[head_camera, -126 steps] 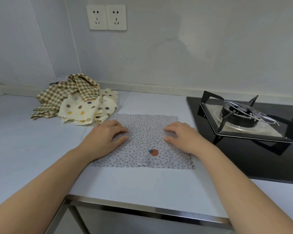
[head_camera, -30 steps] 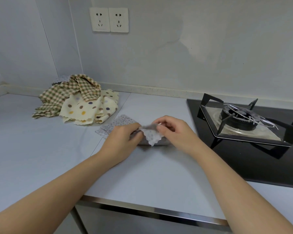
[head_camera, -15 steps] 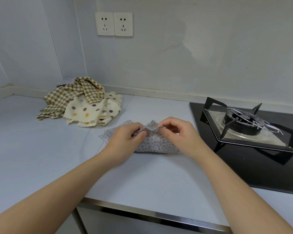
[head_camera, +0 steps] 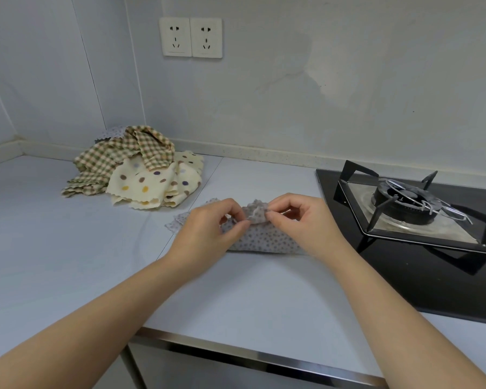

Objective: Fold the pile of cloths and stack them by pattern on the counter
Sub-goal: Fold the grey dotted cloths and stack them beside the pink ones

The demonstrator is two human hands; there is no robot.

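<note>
A grey cloth with small dots [head_camera: 264,238] lies on the white counter [head_camera: 250,293], folded over with its near fold edge on the surface. My left hand [head_camera: 208,234] and my right hand [head_camera: 300,223] each pinch its raised scalloped edge close together, a little above the counter. The cloth's left corner pokes out flat past my left hand. Behind and to the left sits a loose pile: a brown-green checked cloth [head_camera: 118,158] on top, cream cloths with big coloured dots [head_camera: 155,183] under it, and a grey corner [head_camera: 110,133] at the back.
A black gas hob [head_camera: 438,265] with a burner and pan stand [head_camera: 404,200] fills the right side, close to my right hand. Two wall sockets [head_camera: 192,37] sit above the pile. The counter's metal front edge [head_camera: 236,352] runs below my forearms.
The cloth was spread flat under both palms; its near half has since been brought over the far half. In the last half second the pinched edge rose slightly and my hands stayed close together.
</note>
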